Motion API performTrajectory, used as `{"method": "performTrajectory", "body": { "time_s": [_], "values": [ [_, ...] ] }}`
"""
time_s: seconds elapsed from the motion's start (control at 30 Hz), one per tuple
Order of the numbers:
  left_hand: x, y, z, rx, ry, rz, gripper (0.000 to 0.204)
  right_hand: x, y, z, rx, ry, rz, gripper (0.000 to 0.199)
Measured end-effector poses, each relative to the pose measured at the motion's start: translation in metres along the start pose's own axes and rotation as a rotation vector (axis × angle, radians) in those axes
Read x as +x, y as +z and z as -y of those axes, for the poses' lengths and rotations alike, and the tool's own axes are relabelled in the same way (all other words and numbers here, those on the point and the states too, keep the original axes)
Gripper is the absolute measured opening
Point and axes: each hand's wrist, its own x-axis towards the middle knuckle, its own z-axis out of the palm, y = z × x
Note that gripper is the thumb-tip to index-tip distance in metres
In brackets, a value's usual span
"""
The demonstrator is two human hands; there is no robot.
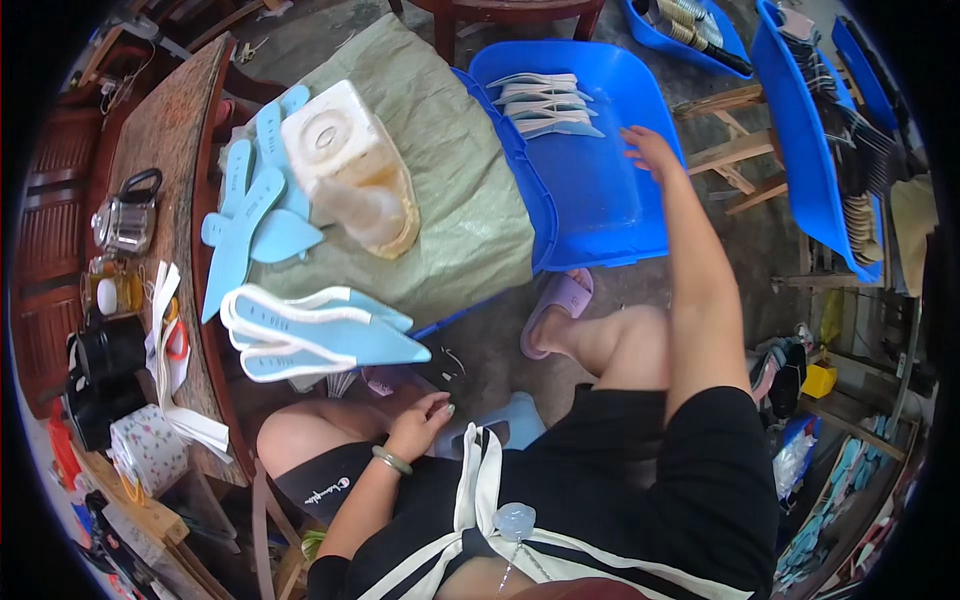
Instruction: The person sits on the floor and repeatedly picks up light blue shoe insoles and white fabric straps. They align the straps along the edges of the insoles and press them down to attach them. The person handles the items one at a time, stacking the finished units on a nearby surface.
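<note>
My right hand (650, 152) reaches over the blue plastic bin (640, 235) with its fingers apart, and nothing is in it. A row of several white-edged insoles (545, 105) stands in that bin, to the left of the hand. My left hand (418, 427) hangs above my lap, fingers stretched out and holding nothing that I can see. Beyond it, two light blue pointed insoles with white rims (320, 330) lie at the near edge of the green sack cloth (470, 200). Plain light blue insole pieces (240, 215) overlap at the cloth's left side.
On the cloth sits a white foam block (335, 125) with a cloudy plastic container (365, 210) against it. A wooden table (160, 190) at left carries a glass teapot (125, 225) and red-handled scissors (177, 340). Another loaded blue bin (810, 150) stands at right.
</note>
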Motion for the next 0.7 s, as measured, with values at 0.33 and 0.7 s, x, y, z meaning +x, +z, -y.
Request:
{"method": "performTrajectory", "body": {
  "time_s": [0.33,0.7],
  "values": [
    [-0.07,0.003,0.018,-0.1,0.425,-0.073,0.026,-0.343,-0.079,-0.114,-0.042,-0.011,-0.154,0.033],
    [-0.147,-0.006,0.005,-0.333,0.627,-0.199,0.029,-0.449,0.08,0.013,-0.106,-0.71,0.081,0.028]
  ]
}}
